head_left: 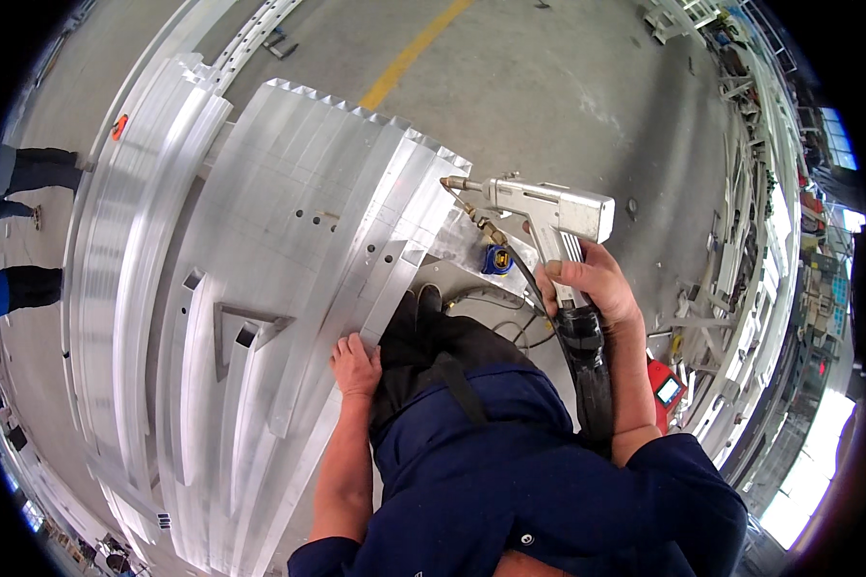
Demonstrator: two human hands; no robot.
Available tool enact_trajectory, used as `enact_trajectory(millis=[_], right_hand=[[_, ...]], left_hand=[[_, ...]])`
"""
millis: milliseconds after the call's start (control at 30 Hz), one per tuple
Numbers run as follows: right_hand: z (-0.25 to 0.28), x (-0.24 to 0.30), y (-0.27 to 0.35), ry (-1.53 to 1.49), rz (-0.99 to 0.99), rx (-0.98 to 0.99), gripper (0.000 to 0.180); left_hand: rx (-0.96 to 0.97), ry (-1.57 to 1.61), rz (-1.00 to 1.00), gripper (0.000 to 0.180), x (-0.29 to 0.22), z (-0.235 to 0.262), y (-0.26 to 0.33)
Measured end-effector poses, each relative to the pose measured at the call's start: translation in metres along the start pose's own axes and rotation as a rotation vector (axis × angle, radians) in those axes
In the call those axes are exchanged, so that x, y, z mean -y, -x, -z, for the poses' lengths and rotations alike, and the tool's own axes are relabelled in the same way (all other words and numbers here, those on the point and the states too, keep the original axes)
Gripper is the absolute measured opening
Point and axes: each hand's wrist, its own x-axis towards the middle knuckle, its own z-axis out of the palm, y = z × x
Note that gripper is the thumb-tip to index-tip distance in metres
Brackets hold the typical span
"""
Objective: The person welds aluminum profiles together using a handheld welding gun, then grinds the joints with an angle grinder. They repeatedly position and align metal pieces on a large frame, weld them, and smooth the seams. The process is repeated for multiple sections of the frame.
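Observation:
My right hand [592, 284] is closed around the grip of a silver welding gun [548, 210] with a brass-coloured nozzle. Its tip points left, close to the near edge of several long aluminium profiles [308, 154] lying side by side; whether it touches them I cannot tell. From the grip, a thick black-wrapped cable [589, 375] runs back along my forearm. My left hand [356, 365] rests on the near edge of the profiles, fingers laid on the metal and holding nothing. A triangular metal square [271, 325] lies on top of them.
A blue tape measure [497, 259] sits on a metal surface beside the gun. More long profiles [115, 260] lie farther left, with an orange tool [119, 127] on them. Two people [29, 288] stand beyond. Stacked metal lengths [741, 317] line the right; a red device [664, 389] is near my right elbow.

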Motion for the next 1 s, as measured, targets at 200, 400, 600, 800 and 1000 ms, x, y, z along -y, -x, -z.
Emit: enact_trajectory(millis=[200, 400, 600, 800, 1000], right_hand=[[0.004, 0.000, -0.001, -0.005, 0.012, -0.015, 0.065], [0.006, 0.002, 0.003, -0.023, 0.010, -0.036, 0.060], [0.017, -0.015, 0.007, -0.024, 0.087, -0.045, 0.044], [-0.009, -0.007, 0.011, 0.009, 0.096, -0.007, 0.061], [0.000, -0.005, 0.015, -0.016, 0.080, -0.025, 0.062]], left_hand=[[0.045, -0.030, 0.044, 0.054, -0.006, 0.007, -0.004], [-0.156, 0.144, 0.130, 0.060, 0.029, 0.030, -0.004], [-0.033, 1.854, 1.459, 0.082, 0.059, 0.038, -0.025], [-0.541, 2.139, 1.351, 0.059, 0.050, 0.024, -0.076], [-0.824, 1.870, 0.785, 0.039, 0.016, 0.131, -0.083]])
